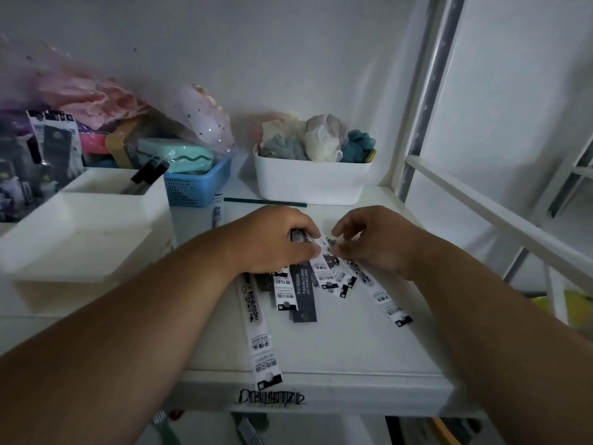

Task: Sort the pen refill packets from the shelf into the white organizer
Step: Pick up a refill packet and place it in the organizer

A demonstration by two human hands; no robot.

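The shelf (321, 348) looks like smooth, white painted board with a matt face. The packets (305, 284) are thin printed film or paper, slightly glossy. The organizer (80, 239) is smooth white plastic, matt. The tub (311, 184) behind is the same kind of plastic, stuffed with soft crumpled cloth (317, 139). The blue basket (195, 187) is perforated plastic. The upright post (430, 91) is dull grey metal with holes.

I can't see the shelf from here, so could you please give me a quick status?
Left hand grips a few packets; right hand pinches one. Refill packets fanned out on shelf. White organizer at left, path open.
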